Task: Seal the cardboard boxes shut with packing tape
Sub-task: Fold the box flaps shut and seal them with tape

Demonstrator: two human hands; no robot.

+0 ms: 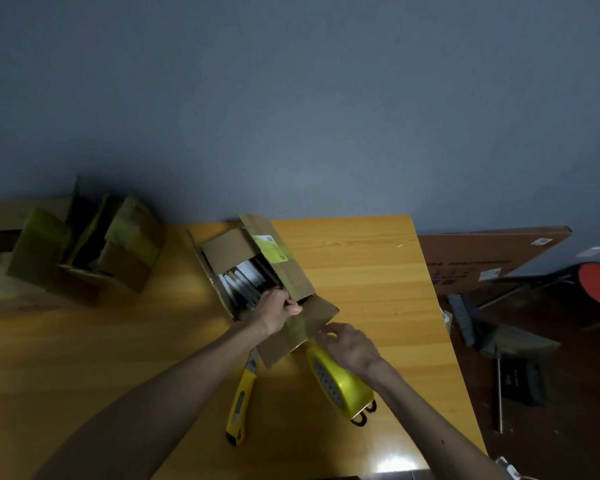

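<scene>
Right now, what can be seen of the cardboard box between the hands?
The cardboard box is brown, open, resting askew on the wooden table. Yellowed tape and a label mark its right flap; white and dark items stand inside. The left hand grips its near rim; the right hand, holding a yellow tape dispenser, meets the outspread, taped near flap.

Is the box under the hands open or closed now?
Open. The box has its flaps spread, and white items show inside; the left hand holds one flap.
</scene>
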